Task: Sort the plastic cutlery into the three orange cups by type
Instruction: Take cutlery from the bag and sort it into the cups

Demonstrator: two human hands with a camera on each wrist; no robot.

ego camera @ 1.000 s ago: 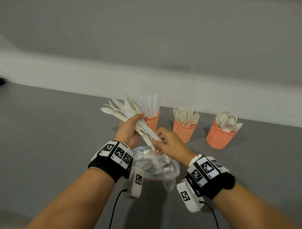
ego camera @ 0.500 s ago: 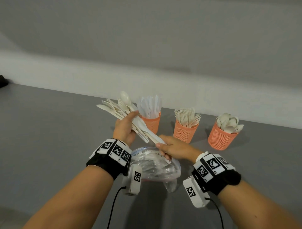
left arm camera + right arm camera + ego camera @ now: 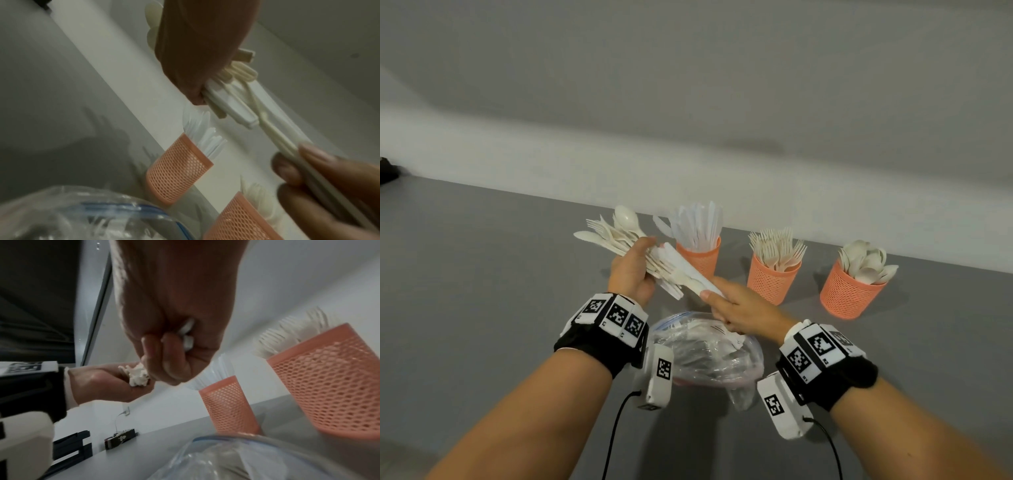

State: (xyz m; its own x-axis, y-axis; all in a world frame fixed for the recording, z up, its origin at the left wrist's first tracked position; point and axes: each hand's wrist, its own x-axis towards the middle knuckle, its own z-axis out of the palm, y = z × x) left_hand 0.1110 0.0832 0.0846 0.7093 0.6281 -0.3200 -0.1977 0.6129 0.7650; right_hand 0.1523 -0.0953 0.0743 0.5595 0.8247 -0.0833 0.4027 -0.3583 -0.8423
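The mixed bundle of plastic cutlery (image 3: pixel 633 250) was held fanned above the table (image 3: pixel 482 274), heads pointing up and away, handles angled down toward the person. The left hand (image 3: pixel 631 274) was closed around the bundle at mid-length, evidently acting as a holder so that single pieces could be drawn off. The right hand (image 3: pixel 739 308) pinched the handle ends of a few pieces (image 3: pixel 283 138) between thumb and fingers, the remaining fingers curled under; the type could not be confirmed from the handles alone, though they appeared flat and knife-like. The pinch at the handle end suited a straight pull clear of the bundle.

Three orange cups stood in a row beyond the hands, within easy reach: the knife cup (image 3: pixel 700 257) nearest the bundle, the fork cup (image 3: pixel 772 281) in the middle, the spoon cup (image 3: pixel 847 294) on the right. Each was already well filled with one type, heads upward, so sorting was judged well advanced.

A clear plastic bag (image 3: pixel 709 353) lay crumpled on the table directly beneath the hands, with some pieces seemingly left inside.
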